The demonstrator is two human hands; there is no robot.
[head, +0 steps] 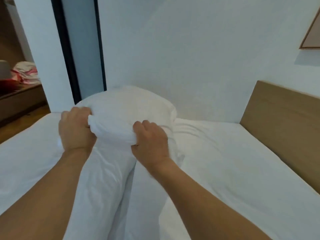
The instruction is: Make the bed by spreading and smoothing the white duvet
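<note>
White duvet [110,170] lies bunched lengthwise on the bed [225,161]; left hand [76,129] and right hand [150,141], close together, both grip its raised far end.

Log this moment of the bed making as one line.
step: gather duvet | left hand: grips white duvet | right hand: grips duvet | duvet: bunched, not spread | bed: wooden headboard on right

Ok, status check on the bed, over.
Both hands, left hand and right hand, gripping the bunched white duvet. Duvet heaped mid-bed, not spread. Nothing in the way.
</note>
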